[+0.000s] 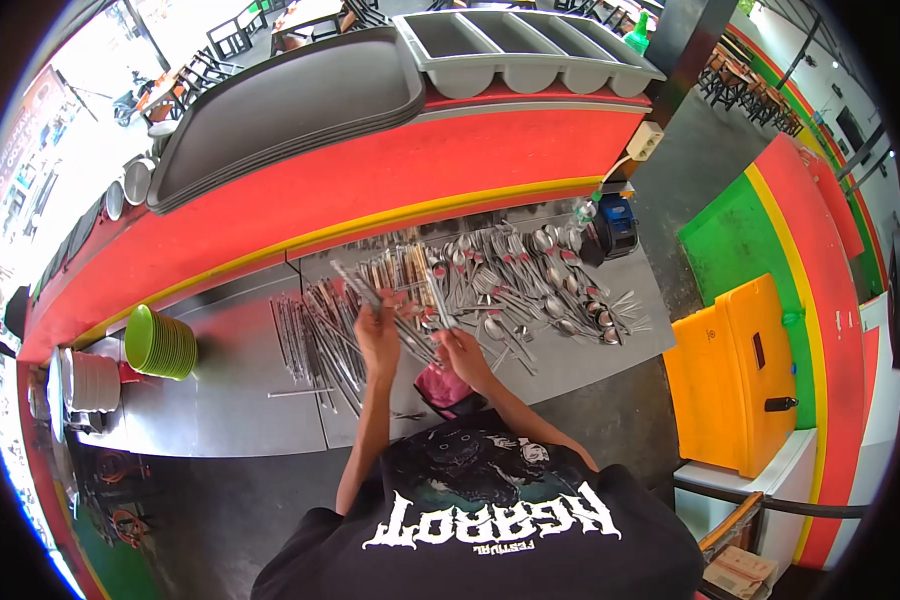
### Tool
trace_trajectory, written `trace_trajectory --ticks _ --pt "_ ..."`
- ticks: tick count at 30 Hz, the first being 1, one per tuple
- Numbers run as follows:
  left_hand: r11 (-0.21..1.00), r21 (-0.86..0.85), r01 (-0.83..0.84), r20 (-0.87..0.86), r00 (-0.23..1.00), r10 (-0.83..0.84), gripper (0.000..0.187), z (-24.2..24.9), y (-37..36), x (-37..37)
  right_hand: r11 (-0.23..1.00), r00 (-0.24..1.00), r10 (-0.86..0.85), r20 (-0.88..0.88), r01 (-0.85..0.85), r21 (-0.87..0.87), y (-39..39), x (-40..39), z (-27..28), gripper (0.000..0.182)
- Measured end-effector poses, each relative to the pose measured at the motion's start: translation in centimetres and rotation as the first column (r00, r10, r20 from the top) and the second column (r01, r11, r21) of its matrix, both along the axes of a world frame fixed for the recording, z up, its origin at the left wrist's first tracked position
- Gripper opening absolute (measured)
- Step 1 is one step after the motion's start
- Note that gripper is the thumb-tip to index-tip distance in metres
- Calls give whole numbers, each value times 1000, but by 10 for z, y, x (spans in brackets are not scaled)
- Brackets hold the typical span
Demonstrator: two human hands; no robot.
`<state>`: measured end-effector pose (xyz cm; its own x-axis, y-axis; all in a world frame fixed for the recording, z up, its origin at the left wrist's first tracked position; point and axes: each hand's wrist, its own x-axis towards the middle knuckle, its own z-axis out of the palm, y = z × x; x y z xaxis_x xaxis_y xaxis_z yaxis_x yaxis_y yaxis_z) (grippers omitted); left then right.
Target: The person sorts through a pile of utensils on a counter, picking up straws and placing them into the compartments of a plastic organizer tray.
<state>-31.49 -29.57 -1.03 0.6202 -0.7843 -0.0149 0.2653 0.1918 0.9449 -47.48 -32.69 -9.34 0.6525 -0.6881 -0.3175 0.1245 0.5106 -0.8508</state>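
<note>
Thin metal sticks that look like chopsticks (346, 278) stick up out of my left hand (378, 332), whose fingers are closed around them. My right hand (460, 356) is just to the right, pinching a slim silver stick (437, 300) that leans upward. Under and left of my hands spreads a loose pile of metal chopsticks (295, 345). Spoons and forks (530, 275) lie heaped on the steel table (240, 400) to the right. A pink cloth (445, 385) shows below my right hand, partly hidden by my shirt.
Green bowls (160, 343) and white plates (94, 382) are stacked on the left. Along the red ledge (370, 185) stand dark trays (290, 100) and a grey cutlery holder (530, 75). A dark blue device (615, 225) sits at the table's far right, near an orange box (720, 375).
</note>
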Motion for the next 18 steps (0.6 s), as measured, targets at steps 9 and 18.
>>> trace_trajectory --ticks 9,18 --pt "993 59 105 17 994 -106 30 35 -10 -8 891 947 231 -223 -298 -343 -78 11 25 74" --pt "973 14 229 130 965 -229 32 78 -96 -66 969 979 195 58 -183 -167 -82 -61 115 33"
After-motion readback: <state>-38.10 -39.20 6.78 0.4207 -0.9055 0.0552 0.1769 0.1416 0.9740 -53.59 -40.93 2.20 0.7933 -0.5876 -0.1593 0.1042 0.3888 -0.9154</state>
